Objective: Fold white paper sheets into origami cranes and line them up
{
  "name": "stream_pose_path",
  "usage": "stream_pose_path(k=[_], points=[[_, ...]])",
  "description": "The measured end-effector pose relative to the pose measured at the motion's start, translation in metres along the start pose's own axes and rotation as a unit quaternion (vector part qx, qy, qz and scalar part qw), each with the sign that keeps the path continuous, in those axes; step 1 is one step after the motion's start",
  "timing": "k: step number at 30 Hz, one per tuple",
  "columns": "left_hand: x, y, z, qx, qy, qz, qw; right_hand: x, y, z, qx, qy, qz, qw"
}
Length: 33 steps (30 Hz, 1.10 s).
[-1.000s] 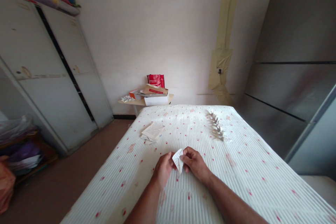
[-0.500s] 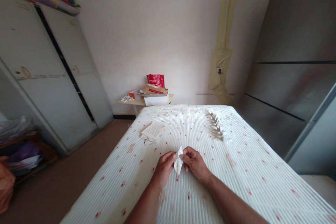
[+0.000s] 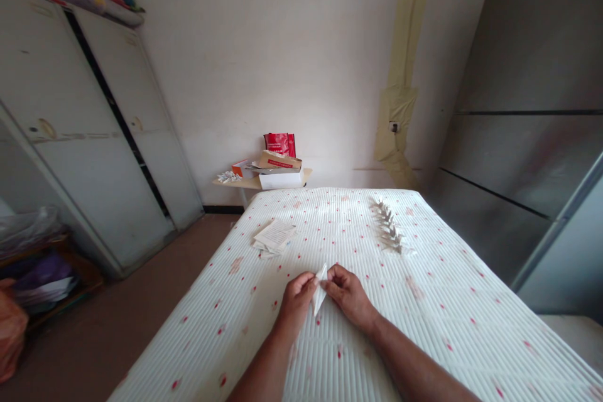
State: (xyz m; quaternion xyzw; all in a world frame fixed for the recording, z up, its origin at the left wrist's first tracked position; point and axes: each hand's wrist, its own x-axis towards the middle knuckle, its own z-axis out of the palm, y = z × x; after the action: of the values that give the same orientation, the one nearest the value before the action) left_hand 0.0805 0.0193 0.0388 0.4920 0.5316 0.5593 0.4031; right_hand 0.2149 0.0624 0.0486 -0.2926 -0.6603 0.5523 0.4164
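Note:
Between my two hands is a small folded piece of white paper (image 3: 320,299), narrow and pointed at both its top and bottom ends. My left hand (image 3: 298,297) pinches its left side with thumb and fingers. On the other side, my right hand (image 3: 347,293) grips the paper's right edge, fingers curled. Both hands are low over the bed's near middle. Farther off to the left lies a stack of printed paper sheets (image 3: 274,235). To the right, several folded paper cranes (image 3: 388,225) stand in a row.
The bed (image 3: 339,352) has a white ribbed cover with red dots. Behind it, a small table (image 3: 252,183) bears a white box (image 3: 281,180), a red bag (image 3: 279,144) and more folded paper pieces (image 3: 228,177). Cabinets (image 3: 94,138) stand at left, a wardrobe (image 3: 522,144) at right.
The folded paper has turned and become narrower between my fingers, its lower point swinging slightly left. Both hands keep hold of it at nearly the same place.

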Motion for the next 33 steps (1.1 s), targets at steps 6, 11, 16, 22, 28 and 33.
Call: stream_pose_path(k=[6, 11, 16, 22, 28, 33], points=[[0.0007, 0.0009, 0.0012, 0.002, -0.015, -0.005, 1.000, 0.0022, -0.0029, -0.0026, -0.042, 0.023, -0.007, 0.999], [-0.0011, 0.0031, 0.0035, 0.011, -0.026, -0.006, 1.000, 0.0029, -0.0009, -0.0020, -0.059, 0.043, -0.015, 0.997], [-0.0017, 0.0015, 0.0024, 0.027, -0.048, 0.006, 0.998, 0.0024, -0.0027, -0.0006, -0.053, 0.049, -0.014, 0.997], [-0.0009, 0.0025, 0.0020, 0.061, -0.045, 0.013, 0.997, 0.0032, -0.0058, -0.0026, -0.057, 0.061, -0.023, 0.996], [-0.0004, 0.0026, 0.0039, 0.068, -0.033, 0.014, 0.997, 0.0037, -0.0049, -0.0034, -0.062, 0.059, -0.021, 0.996], [0.0004, 0.0003, 0.0045, 0.071, -0.046, 0.018, 0.996, 0.0038, -0.0026, -0.0021, -0.098, 0.068, -0.037, 0.992]])
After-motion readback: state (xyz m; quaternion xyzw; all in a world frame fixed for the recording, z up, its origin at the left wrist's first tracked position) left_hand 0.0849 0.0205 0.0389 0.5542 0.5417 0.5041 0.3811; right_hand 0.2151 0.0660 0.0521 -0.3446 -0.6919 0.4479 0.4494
